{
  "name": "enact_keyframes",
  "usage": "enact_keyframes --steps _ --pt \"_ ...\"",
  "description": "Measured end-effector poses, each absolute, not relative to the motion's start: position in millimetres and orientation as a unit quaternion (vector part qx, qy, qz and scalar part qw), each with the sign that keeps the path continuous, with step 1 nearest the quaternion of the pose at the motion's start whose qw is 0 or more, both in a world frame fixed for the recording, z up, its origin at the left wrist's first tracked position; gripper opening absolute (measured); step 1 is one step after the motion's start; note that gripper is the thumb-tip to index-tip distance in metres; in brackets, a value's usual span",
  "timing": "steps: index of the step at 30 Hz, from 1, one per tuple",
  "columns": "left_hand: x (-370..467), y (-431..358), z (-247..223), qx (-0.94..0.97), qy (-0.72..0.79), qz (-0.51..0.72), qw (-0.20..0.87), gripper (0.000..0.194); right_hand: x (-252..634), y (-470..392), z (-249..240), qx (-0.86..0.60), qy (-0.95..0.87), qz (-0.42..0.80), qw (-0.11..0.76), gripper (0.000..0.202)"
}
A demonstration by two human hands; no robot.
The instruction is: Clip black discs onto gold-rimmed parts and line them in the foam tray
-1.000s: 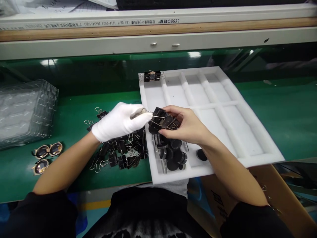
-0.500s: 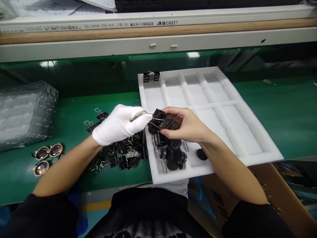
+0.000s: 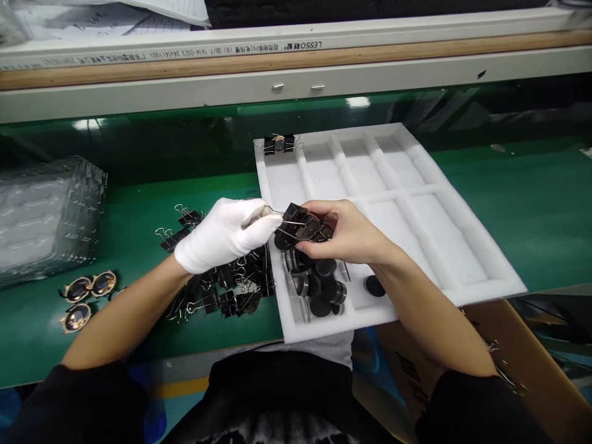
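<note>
My left hand (image 3: 229,234), in a white glove, pinches the wire handles of a large black binder clip (image 3: 295,217). My bare right hand (image 3: 345,233) grips a dark clipped piece (image 3: 317,228) at the other end of that clip; its details are hidden by the fingers. Both hands are over the left part of a white divided tray (image 3: 485,285). Below them, black round discs (image 3: 324,296) fill the tray's near-left compartment. Left of the tray lies a pile of black binder clips (image 3: 226,280), partly under my left forearm.
Another clipped piece (image 3: 279,144) sits on the tray's far-left corner. Sunglasses with round lenses (image 3: 90,285) and a stack of clear plastic trays (image 3: 50,216) are at the left. A rail (image 3: 250,86) runs along the back; a cardboard box (image 3: 522,345) stands below the table's right.
The view has shifted slightly. Both hands keep the same hold on the clip and the piece, with hardly any movement.
</note>
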State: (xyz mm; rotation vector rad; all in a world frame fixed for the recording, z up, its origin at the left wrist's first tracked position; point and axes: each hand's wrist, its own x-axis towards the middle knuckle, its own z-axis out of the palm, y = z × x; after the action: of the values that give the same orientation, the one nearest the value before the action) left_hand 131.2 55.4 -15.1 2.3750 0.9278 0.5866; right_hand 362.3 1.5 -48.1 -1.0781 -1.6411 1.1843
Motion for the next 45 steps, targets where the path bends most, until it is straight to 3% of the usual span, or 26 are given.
enact_keyframes --steps 4,7,10,14,20,25,27,31,34,37,41,45 --pt "128.7 56.0 -13.3 0.875 0.341 0.189 0.286 0.035 366.3 0.7 -50.5 -0.429 -0.679 0.403 0.439 0.023" --pt "130.8 55.6 -11.3 0.827 0.37 0.181 0.383 0.05 368.9 2.1 -57.9 -0.43 -0.736 0.198 0.484 0.019" --pt "138.9 56.2 -6.4 0.791 0.384 0.139 0.455 0.059 371.6 4.8 -66.6 -0.404 -0.79 -0.003 0.461 0.026" --pt "151.0 60.1 8.6 0.832 0.377 0.108 0.392 0.044 378.1 7.7 -69.5 -0.425 -0.786 -0.104 0.437 0.049" --pt "159.8 100.1 5.6 0.857 0.409 0.159 0.271 0.043 395.9 19.0 -68.7 -0.571 -0.701 0.023 0.426 0.084" --pt "171.1 164.4 -23.2 0.86 0.433 0.18 0.201 0.041 399.8 30.7 -79.2 -0.634 -0.677 0.079 0.365 0.063" --pt "177.9 176.8 -27.8 0.869 0.416 0.169 0.208 0.04 398.9 35.6 -82.4 -0.623 -0.668 0.106 0.392 0.057" --pt "192.2 166.8 -19.7 0.89 0.343 0.156 0.258 0.037 402.6 48.5 -86.4 -0.585 -0.593 0.227 0.505 0.065" --pt "199.5 150.4 -8.1 0.892 0.335 0.16 0.256 0.036 407.1 55.8 -87.3 -0.521 -0.515 0.351 0.584 0.051" --pt "202.8 141.6 -0.9 0.889 0.351 0.159 0.249 0.038 406.0 57.5 -86.7 -0.473 -0.451 0.398 0.644 0.045" --pt "202.9 137.7 3.0 0.879 0.365 0.16 0.263 0.042 400.9 56.9 -86.3 -0.459 -0.413 0.403 0.675 0.053" --pt "200.2 142.5 3.9 0.885 0.354 0.151 0.261 0.043 403.4 57.5 -86.4 -0.465 -0.448 0.407 0.646 0.056"
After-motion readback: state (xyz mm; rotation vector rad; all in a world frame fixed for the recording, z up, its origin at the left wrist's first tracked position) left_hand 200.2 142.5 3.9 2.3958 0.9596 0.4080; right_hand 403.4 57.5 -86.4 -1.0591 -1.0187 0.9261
